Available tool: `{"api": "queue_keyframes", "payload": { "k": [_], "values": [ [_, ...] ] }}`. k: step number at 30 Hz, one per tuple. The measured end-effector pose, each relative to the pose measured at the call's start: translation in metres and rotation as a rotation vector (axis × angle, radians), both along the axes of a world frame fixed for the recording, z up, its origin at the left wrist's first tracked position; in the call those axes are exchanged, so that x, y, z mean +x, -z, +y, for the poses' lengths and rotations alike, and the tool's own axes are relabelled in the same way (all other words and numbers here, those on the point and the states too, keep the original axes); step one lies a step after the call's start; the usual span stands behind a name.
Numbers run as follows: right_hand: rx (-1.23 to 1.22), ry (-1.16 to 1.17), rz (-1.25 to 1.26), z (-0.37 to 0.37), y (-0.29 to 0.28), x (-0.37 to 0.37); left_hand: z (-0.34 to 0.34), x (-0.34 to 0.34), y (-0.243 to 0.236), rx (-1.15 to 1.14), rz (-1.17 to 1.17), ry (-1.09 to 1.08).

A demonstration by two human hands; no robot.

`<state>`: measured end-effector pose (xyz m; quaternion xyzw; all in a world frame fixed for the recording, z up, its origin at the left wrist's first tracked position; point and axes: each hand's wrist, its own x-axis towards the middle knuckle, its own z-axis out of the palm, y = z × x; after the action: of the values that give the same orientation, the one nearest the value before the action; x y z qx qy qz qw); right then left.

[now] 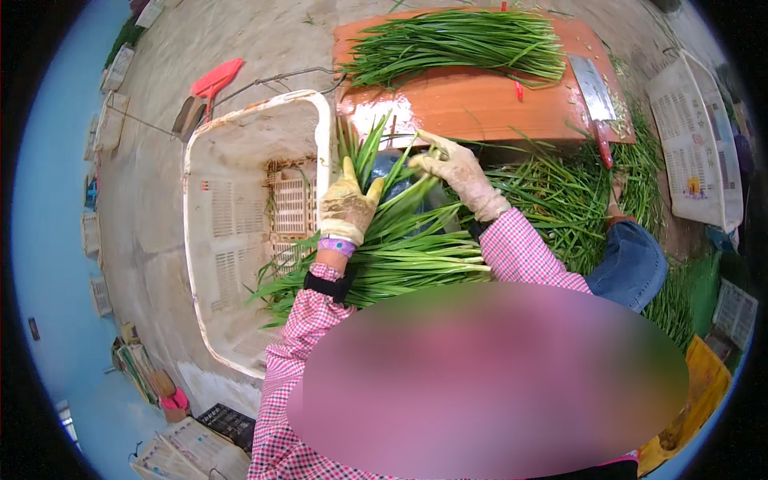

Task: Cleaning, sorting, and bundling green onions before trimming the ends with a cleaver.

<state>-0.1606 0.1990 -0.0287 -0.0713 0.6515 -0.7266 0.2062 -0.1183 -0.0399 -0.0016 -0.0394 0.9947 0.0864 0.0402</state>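
Observation:
My left hand [347,210], in a pale stained glove, is closed round a small bunch of garlic chives [410,200], whose long green leaves stick out above and to the right of it. At the upper end of this bunch, my right hand [464,178], in a similar glove, pinches at a few blades with thumb and fingers. Below both hands a larger heap of garlic chives [412,262] lies across my lap, pale stalk ends to the right. A blue plastic-looking thing [390,166] shows partly behind the held bunch.
On the orange board [464,108] ahead lie a thick pile of chives [456,44] and a red-handled cleaver [592,92]. A white crate [192,240] stands left, another crate [694,144] far right. Loose leaves [552,196] cover the floor at right. A red dustpan [216,78] lies far left.

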Motion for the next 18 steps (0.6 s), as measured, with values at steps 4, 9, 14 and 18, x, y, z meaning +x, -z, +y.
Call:
{"api": "queue_keyframes", "payload": {
  "k": [4, 9, 14, 18],
  "values": [
    [-0.162, 0.079, -0.196, 0.012, -0.009, 0.028, 0.000, 0.012, -0.013, 0.037, 0.167, -0.008],
    [-0.220, 0.038, -0.098, 0.034, -0.013, 0.064, 0.018, 0.053, -0.023, 0.474, 0.241, 0.132],
    [-0.011, 0.324, -0.120, 0.021, -0.003, 0.078, 0.030, 0.059, -0.016, 0.459, 0.209, 0.158],
    [-0.375, 0.629, -0.182, 0.020, 0.009, 0.074, 0.028, 0.054, -0.007, 0.470, 0.248, 0.184]
  ]
}}
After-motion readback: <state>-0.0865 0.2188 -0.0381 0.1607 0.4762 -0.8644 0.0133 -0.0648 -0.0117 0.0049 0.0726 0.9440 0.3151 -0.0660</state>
